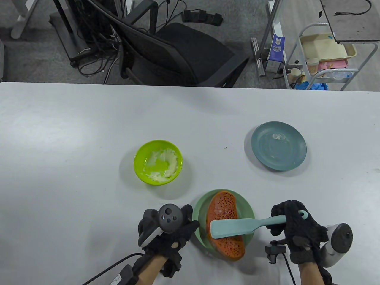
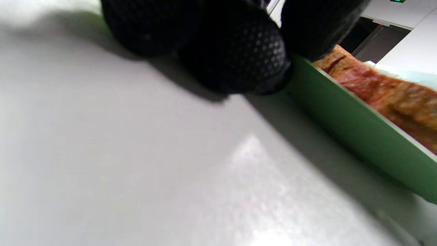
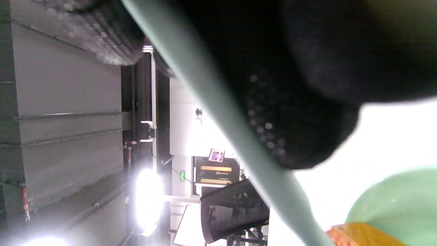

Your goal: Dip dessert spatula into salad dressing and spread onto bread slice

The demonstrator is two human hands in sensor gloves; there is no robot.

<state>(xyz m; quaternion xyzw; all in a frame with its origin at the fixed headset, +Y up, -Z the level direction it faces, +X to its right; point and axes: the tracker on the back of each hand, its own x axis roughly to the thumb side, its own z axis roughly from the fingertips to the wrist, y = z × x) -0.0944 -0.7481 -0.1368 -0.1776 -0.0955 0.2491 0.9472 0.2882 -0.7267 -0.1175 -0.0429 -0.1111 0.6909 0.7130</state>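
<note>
Right hand (image 1: pixel 292 228) grips dessert spatula (image 1: pixel 237 227) by its handle, blade flat across bread slice (image 1: pixel 225 227) on green plate (image 1: pixel 249 207) for spreading; left hand (image 1: pixel 166 228), fingers relaxed, steadies plate's left rim.

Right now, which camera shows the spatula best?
The table view: the whole spatula shows there, its blade over the bread slice and its handle held by the right hand. The right wrist view shows only a blurred stretch of handle; the left wrist view, at most a pale sliver.
</note>
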